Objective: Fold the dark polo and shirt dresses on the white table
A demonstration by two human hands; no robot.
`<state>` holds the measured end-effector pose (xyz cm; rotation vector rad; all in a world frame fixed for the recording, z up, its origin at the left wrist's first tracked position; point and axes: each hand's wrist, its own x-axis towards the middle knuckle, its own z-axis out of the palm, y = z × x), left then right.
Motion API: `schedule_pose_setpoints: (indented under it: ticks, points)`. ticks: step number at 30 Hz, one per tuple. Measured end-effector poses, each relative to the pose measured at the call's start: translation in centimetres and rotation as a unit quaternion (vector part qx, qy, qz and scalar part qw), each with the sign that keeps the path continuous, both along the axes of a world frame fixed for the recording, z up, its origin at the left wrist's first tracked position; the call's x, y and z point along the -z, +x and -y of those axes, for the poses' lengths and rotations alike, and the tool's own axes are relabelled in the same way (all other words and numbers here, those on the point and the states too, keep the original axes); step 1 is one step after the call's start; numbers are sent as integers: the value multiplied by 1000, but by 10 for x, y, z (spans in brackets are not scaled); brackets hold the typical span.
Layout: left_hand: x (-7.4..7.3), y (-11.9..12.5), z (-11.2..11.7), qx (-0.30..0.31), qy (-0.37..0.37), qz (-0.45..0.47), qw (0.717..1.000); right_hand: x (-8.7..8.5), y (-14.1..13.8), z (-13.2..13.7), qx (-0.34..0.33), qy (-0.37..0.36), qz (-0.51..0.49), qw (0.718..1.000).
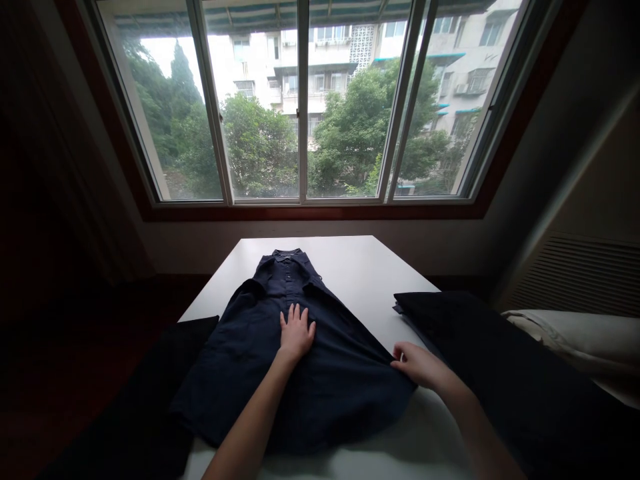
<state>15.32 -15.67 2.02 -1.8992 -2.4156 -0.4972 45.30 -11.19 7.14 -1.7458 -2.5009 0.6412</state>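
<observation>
A dark navy shirt (240,360) with a collar and a buttoned front lies spread over the white table (357,280), its collar at the far end and its wide hem toward me. My left hand (297,333) rests flat on the middle of the shirt, fingers spread. At the right edge near the hem, my right hand (415,363) pinches the cloth between thumb and fingers. The fabric is drawn out toward that hand, with creases running from it. The shirt's sleeves appear folded in along its upper part.
Dark folded cloth (465,347) lies along the table's right side, with a cream-coloured cloth (575,333) beyond it. More dark fabric (150,380) hangs over the left edge. A wide sliding window (303,133) stands behind the table. A slatted grille (585,270) is at the right.
</observation>
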Motion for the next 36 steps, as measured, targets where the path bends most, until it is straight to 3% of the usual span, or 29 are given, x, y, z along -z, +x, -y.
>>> schedule_pose_setpoints:
  ticks: [6, 13, 16, 18, 20, 22, 25, 27, 31, 36]
  points:
    - [-9, 25, 1, -4, -12, 24, 1000, 1, 26, 0, 45, -6, 2, 999]
    - [-11, 65, 14, 25, -32, 68, 997, 15, 71, 13, 74, 4, 24, 997]
    - [-18, 70, 19, 61, -76, 92, 991, 7, 78, 27, 90, 20, 20, 996]
    - [-31, 65, 16, 83, -133, 110, 982, 0, 72, 39, 100, 56, -13, 993]
    - [-50, 53, 5, 91, -164, 111, 976, -5, 59, 50, 105, 107, -66, 986]
    - [-71, 35, -12, 77, -147, 79, 983, -2, 43, 59, 102, 153, -128, 975]
    - [-96, -2, -45, 31, -105, 19, 994, 12, 24, 69, 65, 196, -213, 955]
    - [-105, -31, -68, -6, -102, 4, 995, 21, 18, 73, 26, 217, -252, 943]
    - [-106, -87, -107, -84, -110, 2, 990, 29, 15, 79, -42, 270, -279, 921]
    - [-85, -132, -138, -102, -121, 29, 987, 29, 14, 79, -111, 289, -273, 911]
